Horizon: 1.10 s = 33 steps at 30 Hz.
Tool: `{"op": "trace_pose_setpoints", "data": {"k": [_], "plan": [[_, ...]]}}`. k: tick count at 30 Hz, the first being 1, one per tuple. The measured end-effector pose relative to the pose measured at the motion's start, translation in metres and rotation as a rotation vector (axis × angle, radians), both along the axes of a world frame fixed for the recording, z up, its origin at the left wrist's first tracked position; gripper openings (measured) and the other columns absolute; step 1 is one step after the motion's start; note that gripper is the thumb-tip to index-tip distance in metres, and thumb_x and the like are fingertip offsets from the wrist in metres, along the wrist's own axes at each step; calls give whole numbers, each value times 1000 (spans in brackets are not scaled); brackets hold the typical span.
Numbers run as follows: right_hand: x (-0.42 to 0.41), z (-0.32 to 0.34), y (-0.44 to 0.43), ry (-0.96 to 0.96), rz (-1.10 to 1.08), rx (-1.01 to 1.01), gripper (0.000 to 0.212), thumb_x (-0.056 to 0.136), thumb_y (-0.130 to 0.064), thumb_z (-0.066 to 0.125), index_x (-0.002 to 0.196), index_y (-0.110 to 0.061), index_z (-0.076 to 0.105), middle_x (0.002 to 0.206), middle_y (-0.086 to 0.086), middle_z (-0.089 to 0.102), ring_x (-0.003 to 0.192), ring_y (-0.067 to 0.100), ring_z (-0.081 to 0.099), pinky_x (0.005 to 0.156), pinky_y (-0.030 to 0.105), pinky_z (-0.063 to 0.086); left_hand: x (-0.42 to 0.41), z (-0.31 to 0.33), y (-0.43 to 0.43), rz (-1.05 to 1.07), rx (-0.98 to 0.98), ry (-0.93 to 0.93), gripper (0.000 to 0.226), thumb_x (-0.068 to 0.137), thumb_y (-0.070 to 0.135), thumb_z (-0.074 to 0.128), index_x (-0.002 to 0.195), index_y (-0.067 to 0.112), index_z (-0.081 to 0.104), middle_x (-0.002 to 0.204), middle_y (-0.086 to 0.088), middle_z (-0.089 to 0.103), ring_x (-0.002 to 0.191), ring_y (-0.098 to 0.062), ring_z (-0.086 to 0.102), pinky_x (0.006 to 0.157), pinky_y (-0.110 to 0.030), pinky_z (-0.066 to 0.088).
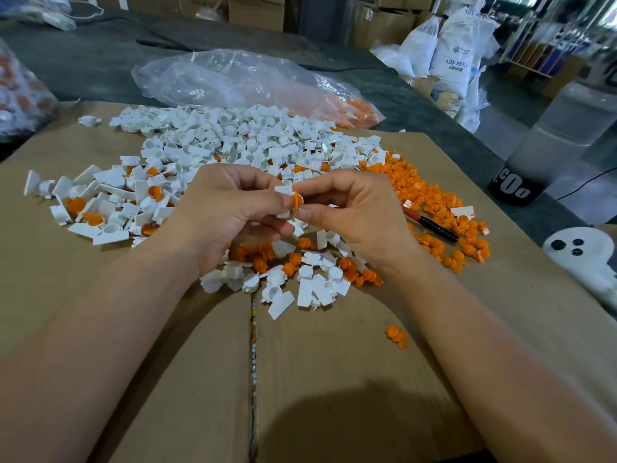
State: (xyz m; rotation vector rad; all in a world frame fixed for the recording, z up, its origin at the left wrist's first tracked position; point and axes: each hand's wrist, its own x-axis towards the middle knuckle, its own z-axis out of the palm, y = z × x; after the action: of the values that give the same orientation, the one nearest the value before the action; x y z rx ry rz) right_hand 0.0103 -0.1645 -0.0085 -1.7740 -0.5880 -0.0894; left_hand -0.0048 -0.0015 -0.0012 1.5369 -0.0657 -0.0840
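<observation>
My left hand (230, 208) pinches a small white plastic housing (283, 189) above the cardboard. My right hand (350, 212) pinches an orange plug (296, 200) and holds it against that housing, between both sets of fingertips. Behind the hands lies a big heap of white housings (233, 135). A spread of loose orange plugs (434, 202) lies to the right. To the left sit several white housings with orange plugs fitted (86, 212). More white and orange pieces (300, 272) lie mixed under my wrists.
Everything rests on flattened cardboard (334, 379) with a seam down the middle. A single orange plug (397, 335) lies near my right forearm. A red-and-black tool (430, 225) lies among the orange plugs. A clear plastic bag (247, 81) sits behind the heap; a white object (584, 252) sits at the right edge.
</observation>
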Motion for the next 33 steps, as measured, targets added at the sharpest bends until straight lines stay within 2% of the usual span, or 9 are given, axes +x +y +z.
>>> {"op": "trace_pose_setpoints", "data": {"k": [2, 8, 14, 18, 20, 25, 33], "plan": [[0, 0, 0, 3, 14, 3, 30, 71, 8, 71, 83, -19, 66, 79, -5, 67, 75, 6, 66, 70, 20, 54, 0, 0, 0, 3, 6, -16, 12, 61, 7, 72, 70, 7, 65, 58, -7, 68, 50, -15, 66, 45, -19, 50], [-1, -1, 1, -52, -16, 12, 30, 69, 6, 73, 85, -19, 66, 80, -4, 68, 76, 11, 67, 71, 24, 56, -2, 1, -2, 25, 13, -52, 10, 73, -2, 69, 70, 7, 64, 55, -6, 67, 48, -14, 65, 44, -17, 49], [-2, -3, 0, -151, -62, -22, 38, 69, 5, 72, 103, -8, 63, 82, -8, 65, 78, 4, 64, 74, 18, 52, -3, 1, -3, 33, 43, -85, 15, 74, -6, 68, 69, 7, 64, 54, -5, 67, 48, -14, 66, 44, -16, 49], [-3, -2, 0, -94, -48, -23, 29, 70, 4, 72, 90, -17, 68, 81, -8, 67, 78, 6, 66, 73, 19, 53, -3, 1, -3, 33, 26, -82, 12, 73, -6, 68, 70, 5, 64, 54, -6, 66, 47, -15, 65, 44, -17, 49], [-3, -1, 1, -49, -33, -17, 32, 70, 5, 72, 84, -23, 66, 79, -9, 67, 77, 5, 67, 72, 19, 54, -2, 0, -3, 33, 18, -75, 11, 73, -5, 69, 70, 5, 64, 56, -7, 67, 48, -16, 65, 45, -18, 50], [-3, 0, 0, -19, -29, 23, 32, 68, 5, 73, 82, -23, 65, 76, -12, 67, 74, 4, 66, 68, 17, 53, -1, 0, -3, 23, 5, -69, 11, 70, -2, 70, 68, 7, 64, 58, -9, 68, 50, -17, 66, 46, -19, 51], [-3, 1, 1, 0, -60, -7, 38, 64, 3, 77, 86, -24, 61, 83, -4, 65, 75, 6, 65, 72, 22, 56, 0, -2, -3, 22, -5, -54, 8, 69, 1, 71, 69, 6, 64, 57, -9, 68, 49, -16, 66, 46, -19, 50]]}}
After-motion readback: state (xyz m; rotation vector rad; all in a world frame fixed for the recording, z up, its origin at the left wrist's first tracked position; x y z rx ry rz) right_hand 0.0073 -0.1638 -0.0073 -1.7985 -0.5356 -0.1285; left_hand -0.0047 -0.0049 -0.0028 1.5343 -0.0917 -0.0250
